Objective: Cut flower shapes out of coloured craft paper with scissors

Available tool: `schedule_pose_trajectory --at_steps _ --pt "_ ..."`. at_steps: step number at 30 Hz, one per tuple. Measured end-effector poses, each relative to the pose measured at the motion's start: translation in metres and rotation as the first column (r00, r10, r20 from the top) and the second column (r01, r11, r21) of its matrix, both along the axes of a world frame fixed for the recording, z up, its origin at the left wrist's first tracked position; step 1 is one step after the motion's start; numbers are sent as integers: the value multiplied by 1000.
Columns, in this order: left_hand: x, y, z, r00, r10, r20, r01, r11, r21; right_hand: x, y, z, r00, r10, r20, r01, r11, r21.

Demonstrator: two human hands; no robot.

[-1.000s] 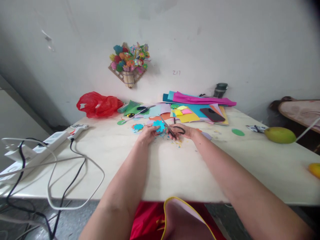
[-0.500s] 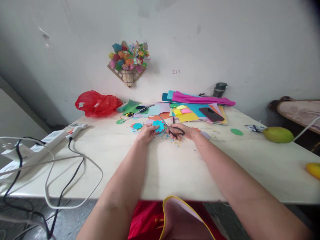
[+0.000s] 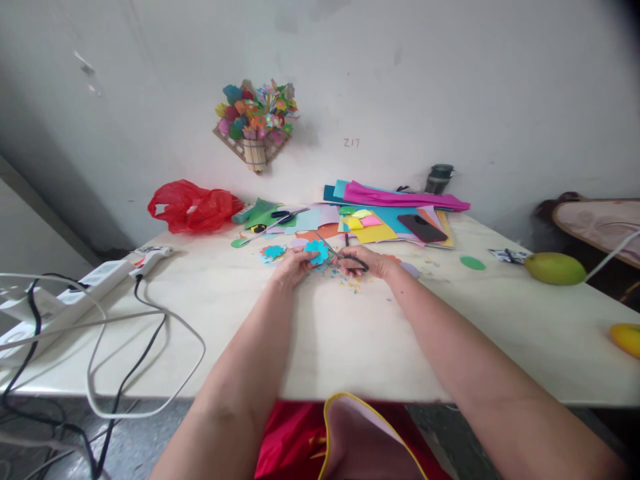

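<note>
Left of phone (image 3: pixel 423 228), on nearer side: left hand (image 3: pixel 296 263) pinches blue flower (image 3: pixel 316 253) in fingers; right hand (image 3: pixel 354 260) has fingers round scissors (image 3: pixel 335 252), blades beside flower. Green disc (image 3: pixel 473 263) right of phone.

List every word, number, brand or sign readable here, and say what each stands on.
"Z17", handwritten on the wall; the first character could be a 2.
Packet beside the green fruit: markings too small and blurred to read.
No other text can be read.

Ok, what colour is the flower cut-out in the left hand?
The flower cut-out in the left hand is bright blue, best seen in the head view.
</note>
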State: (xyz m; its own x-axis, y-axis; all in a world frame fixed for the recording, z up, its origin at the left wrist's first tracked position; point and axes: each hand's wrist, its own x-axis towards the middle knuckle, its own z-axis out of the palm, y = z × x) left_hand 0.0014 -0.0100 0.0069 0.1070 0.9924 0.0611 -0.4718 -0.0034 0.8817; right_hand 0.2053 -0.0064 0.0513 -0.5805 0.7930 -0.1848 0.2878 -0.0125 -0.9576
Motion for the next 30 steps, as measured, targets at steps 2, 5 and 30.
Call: schedule_pose_trajectory --at_steps 2,5,30 --pt "0 -1 1 1000 0 -1 0 1000 -17 -1 0 0 1000 -9 -10 9 1000 -13" --pt "1 -2 2 1000 3 -11 -4 1000 -29 0 0 -1 999 4 -38 -4 1000 -24" --pt "1 -2 2 1000 0 -1 0 999 -33 2 9 -10 997 50 -59 -46 997 54"
